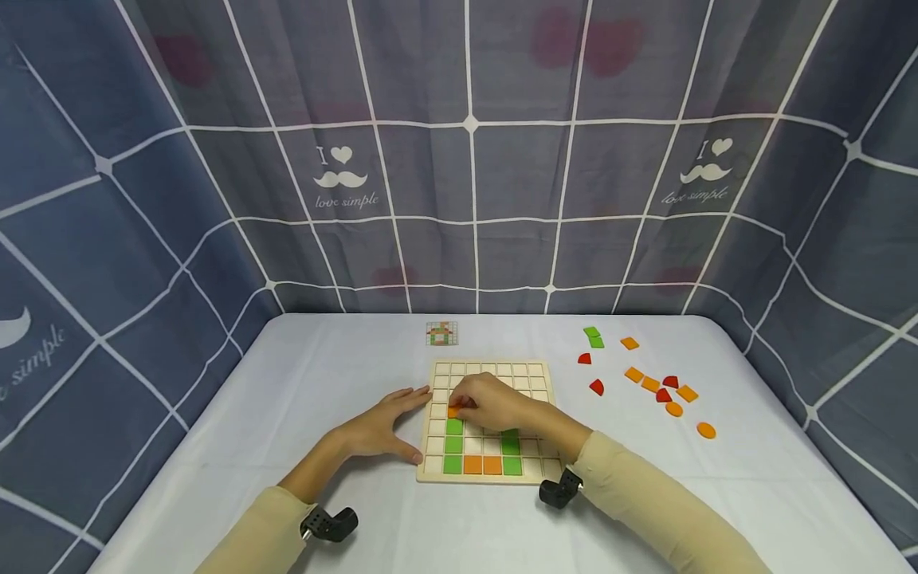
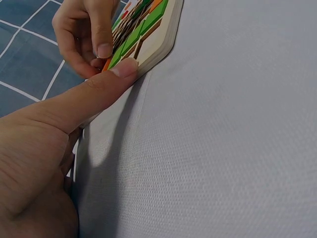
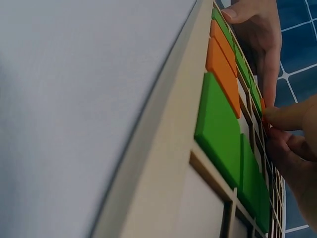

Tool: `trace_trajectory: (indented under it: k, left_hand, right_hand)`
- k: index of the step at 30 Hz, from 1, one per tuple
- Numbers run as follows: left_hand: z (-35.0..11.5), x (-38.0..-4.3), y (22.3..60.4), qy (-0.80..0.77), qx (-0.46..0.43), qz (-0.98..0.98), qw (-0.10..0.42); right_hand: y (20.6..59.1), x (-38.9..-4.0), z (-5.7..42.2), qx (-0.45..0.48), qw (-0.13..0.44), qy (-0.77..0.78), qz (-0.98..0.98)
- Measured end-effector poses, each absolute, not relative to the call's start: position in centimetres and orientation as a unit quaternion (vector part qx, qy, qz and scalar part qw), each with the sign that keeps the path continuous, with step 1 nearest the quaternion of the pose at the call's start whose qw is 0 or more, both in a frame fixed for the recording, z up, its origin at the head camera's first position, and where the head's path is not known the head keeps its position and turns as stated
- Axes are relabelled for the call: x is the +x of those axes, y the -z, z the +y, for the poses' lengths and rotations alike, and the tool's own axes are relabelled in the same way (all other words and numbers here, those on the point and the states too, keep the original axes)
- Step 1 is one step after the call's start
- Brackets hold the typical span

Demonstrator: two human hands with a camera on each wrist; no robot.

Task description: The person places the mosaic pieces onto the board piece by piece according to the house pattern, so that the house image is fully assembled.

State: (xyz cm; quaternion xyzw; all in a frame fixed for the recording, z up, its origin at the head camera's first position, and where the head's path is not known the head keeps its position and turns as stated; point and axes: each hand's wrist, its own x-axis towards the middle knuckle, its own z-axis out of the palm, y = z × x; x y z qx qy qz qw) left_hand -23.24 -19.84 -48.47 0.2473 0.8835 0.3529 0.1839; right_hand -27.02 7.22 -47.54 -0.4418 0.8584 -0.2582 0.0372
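Note:
A wooden grid board [image 1: 532, 384] lies on the white table. My right hand [image 1: 493, 402] reaches over it and pinches an orange square tile [image 1: 453, 412] between thumb and fingertips, at the top of a column of green square tiles [image 1: 453, 446]. In the bottom row, two orange square tiles [image 1: 472, 465] sit between green ones, and another green column [image 1: 511, 465] rises on the right, partly hidden by my right arm. My left hand [image 1: 376, 426] rests against the board's left side, fingers extended. In the left wrist view, its thumb [image 2: 94, 94] touches the board's edge.
A small patterned card [image 1: 441, 333] lies behind the board. To the right are scattered green tiles [image 1: 594, 336], orange squares [image 1: 633, 374], red wedge-shaped pieces [image 1: 597, 387] and orange discs [image 1: 706, 430]. A dark checked curtain [image 1: 516, 175] surrounds the table's back and sides.

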Motion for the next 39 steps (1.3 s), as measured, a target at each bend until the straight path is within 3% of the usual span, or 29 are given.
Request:
trace_trajectory:
  k: [10, 22, 39]
  left_hand:
    - [-19.8, -23.2, 48.5, -0.351, 0.244, 0.885, 0.182]
    - [-19.8, -23.4, 48.7, -0.351, 0.248, 0.885, 0.178]
    - [-19.7, -23.2, 48.7, -0.349, 0.245, 0.887, 0.178]
  right_hand:
    - [47.7, -27.3, 6.8, -0.433, 0.028, 0.261, 0.862]
    - [47.1, -27.0, 8.2, -0.424, 0.066, 0.257, 0.866]
    - [45.8, -27.5, 16.8, -0.389, 0.02, 0.3, 0.871]
